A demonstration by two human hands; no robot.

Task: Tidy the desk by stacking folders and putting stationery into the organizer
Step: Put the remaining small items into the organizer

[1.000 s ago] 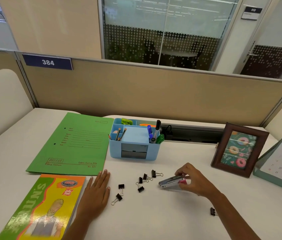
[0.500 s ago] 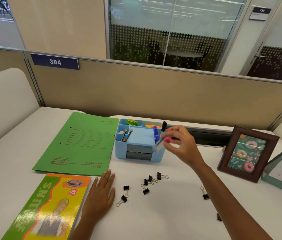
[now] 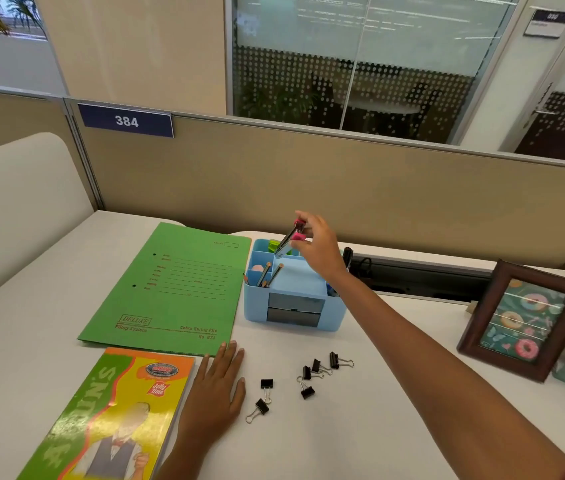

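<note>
In the head view, the right hand (image 3: 319,247) is pinching the stapler (image 3: 289,239) by its pink end. Its fingers (image 3: 308,220) are grasping it, and the metal nose is tilting down toward the back row of the blue organizer (image 3: 294,327) just beneath them. The left hand (image 3: 215,393) is lying flat on the desk (image 3: 395,393), fingers released and holding nothing, well below and left of the grasp.

The hold is looking light and end-heavy, so the stapler is probably at risk of swinging or slipping. Its nose may be heading for a divider wall, or for the green item (image 3: 275,244) already sitting just left of the fingers. A snag there could tip it out onto the desk. The forearm is crossing the organizer's right side, so it could brush the markers (image 3: 347,256) just right of the fingers. Nothing is bracing the organizer.

Below and left of the fingers, 1 compartment is holding 2 pencils (image 3: 269,273). The 2 grey drawer fronts underneath are sitting shut. Far below the fingers, 6 binder clips (image 3: 308,375) are lying loose on the desk. The green folder (image 3: 177,289) and the book (image 3: 111,410) are lying unstacked to the left.
</note>
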